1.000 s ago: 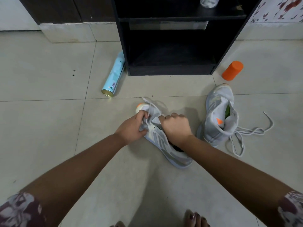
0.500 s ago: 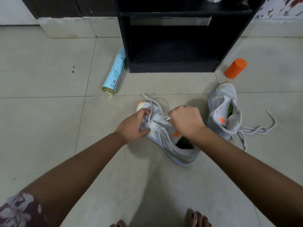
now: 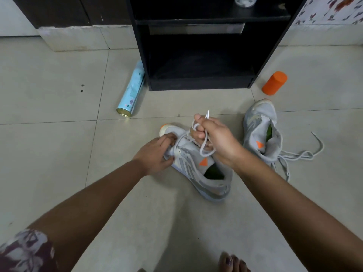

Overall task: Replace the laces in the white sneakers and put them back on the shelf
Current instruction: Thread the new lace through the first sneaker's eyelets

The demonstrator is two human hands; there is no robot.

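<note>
Lifted off the sneaker (image 3: pixel 196 169), the right hand (image 3: pixel 214 140) clenches the lace (image 3: pixel 204 149) while the left hand (image 3: pixel 155 154) grips the toe; unlacing seems underway; next, tug it free.

Near sneaker (image 3: pixel 196 173): white-grey, grey side stripes, orange triangle, orange toe tip, green inside.
Far sneaker (image 3: pixel 257 122): same white-grey, orange triangle, green inside.
Lace (image 3: pixel 203 149): white.
Shelf (image 3: pixel 196 84): black.
Can (image 3: pixel 131 91): pale blue, gold base.
Cylinder (image 3: pixel 274 83): orange.
Floor (image 3: pixel 49 154): beige tiles.
Sleeve (image 3: pixel 23 250): maroon, white floral print.
Wall (image 3: pixel 334 12): white, red floral pattern.
Toenails (image 3: pixel 228 261): dark purple.
</note>
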